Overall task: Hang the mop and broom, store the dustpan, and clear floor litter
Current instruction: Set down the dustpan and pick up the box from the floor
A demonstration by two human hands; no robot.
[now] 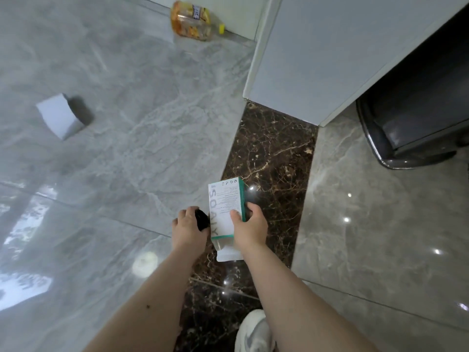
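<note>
My right hand (250,224) grips a white and green carton (224,207) with its bottom flap hanging open, held above the dark marble strip. Just left of it, my left hand (189,227) is closed around a small black object (201,218); what it is I cannot tell. On the grey floor lie two more pieces of litter: a white open box (61,115) on its side at the left, and an empty plastic bottle (191,20) with an orange label and yellow cap at the far wall. No mop, broom or dustpan shows.
A white wall corner (304,67) juts in at upper right. Beside it stands a black bin (416,118) on the grey tiles. A dark brown marble threshold (274,153) runs under my hands. My white shoe (253,331) is at the bottom edge.
</note>
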